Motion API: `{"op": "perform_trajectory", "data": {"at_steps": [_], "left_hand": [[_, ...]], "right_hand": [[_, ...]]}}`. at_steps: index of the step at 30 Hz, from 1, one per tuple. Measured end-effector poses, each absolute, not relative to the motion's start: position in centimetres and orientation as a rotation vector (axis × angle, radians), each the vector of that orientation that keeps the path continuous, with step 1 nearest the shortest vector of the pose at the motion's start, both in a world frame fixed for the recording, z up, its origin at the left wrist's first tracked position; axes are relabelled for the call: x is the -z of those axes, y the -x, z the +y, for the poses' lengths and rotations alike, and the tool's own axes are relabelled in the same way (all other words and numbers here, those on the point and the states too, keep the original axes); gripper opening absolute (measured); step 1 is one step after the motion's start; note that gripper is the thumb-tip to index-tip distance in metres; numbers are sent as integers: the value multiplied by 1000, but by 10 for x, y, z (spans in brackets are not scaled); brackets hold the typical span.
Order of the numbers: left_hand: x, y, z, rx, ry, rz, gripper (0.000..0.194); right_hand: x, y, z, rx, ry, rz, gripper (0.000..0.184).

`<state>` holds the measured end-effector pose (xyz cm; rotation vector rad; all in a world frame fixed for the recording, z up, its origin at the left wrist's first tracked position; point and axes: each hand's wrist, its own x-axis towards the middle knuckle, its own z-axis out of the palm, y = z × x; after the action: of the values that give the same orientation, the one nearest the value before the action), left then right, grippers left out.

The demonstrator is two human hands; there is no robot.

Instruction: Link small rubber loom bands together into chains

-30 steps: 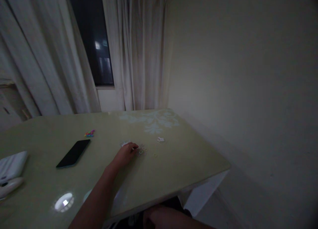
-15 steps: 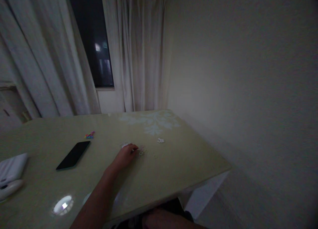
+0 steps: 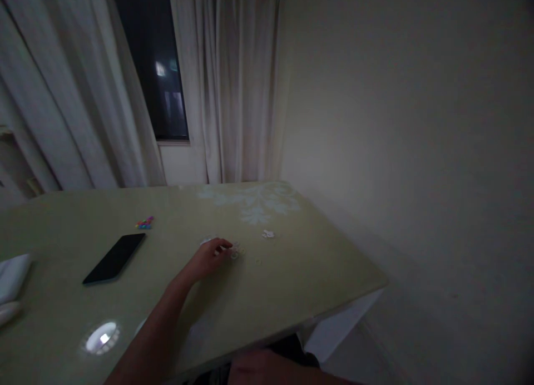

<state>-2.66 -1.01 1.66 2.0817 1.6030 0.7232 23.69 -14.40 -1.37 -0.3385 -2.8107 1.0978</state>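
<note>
My left hand [image 3: 209, 255] reaches over the table from the lower left. Its fingers are drawn together at the edge of a small pile of pale rings [image 3: 236, 251]; what lies between the fingertips is too small to make out. One loose ring [image 3: 259, 261] lies just right of the pile. Farther back is a little cluster of white pieces [image 3: 268, 234]. Partly behind the left hand, some whitish small items [image 3: 207, 240] show. My right hand [image 3: 256, 367] is low at the table's front edge, above my lap, blurred, with its fingers hidden.
A black phone [image 3: 114, 258] lies left on the glossy table [image 3: 292, 285], with small colourful pieces [image 3: 145, 223] behind it. A white object [image 3: 13, 276] sits at the left edge. The wall [image 3: 396, 151] borders the right side; curtains [image 3: 237, 84] hang behind.
The view has shifted slightly, so the table things sit a little farther left and higher. My left hand stays at the ring pile with its fingers slightly changed. My right hand has shifted slightly left.
</note>
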Motion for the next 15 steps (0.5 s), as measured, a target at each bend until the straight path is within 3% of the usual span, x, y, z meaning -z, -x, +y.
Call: {"op": "perform_trajectory", "data": {"at_steps": [7,12,15], "left_hand": [[-14,33,-17,-648,-2064,1655,27],[-21,22,-30,-577,-2067,1576,49],[-34,17,-40,-559,-2045,1508,49]], "right_hand": [[-63,-223,-33,-700,792,-2406,27],[-55,-197,32,-752,765,-2474,28],[-43,-195,41,-792,766,-2499,26]]}}
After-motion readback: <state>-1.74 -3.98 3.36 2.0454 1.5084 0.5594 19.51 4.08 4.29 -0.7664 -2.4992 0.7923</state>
